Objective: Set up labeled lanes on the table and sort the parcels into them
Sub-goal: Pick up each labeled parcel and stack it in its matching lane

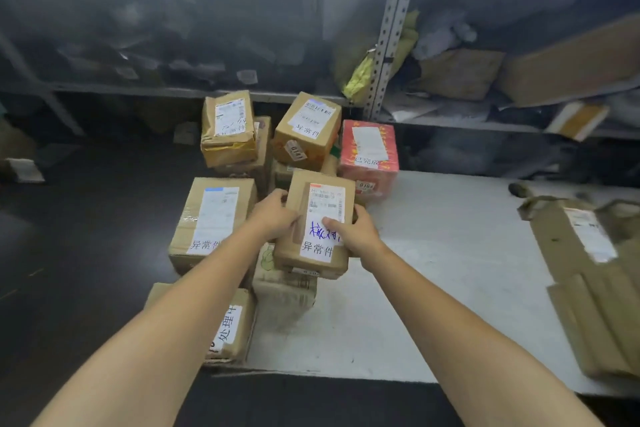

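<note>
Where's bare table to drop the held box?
Bare: the white table right of the held box, between the red box and the flat cardboard. Crowded: brown boxes at the left end.

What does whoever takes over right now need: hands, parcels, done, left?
Left hand grips the held parcel by its left edge; right hand grips its right edge, thumb on the label.
Other parcels sit bunched, some stacked, at the left end of the table; red parcel at the back. Flattened brown packaging lies far right.
Done: parcels carry category labels. No separate lanes visible.
Left: place the held parcel, spread the bunch into lanes.
</note>
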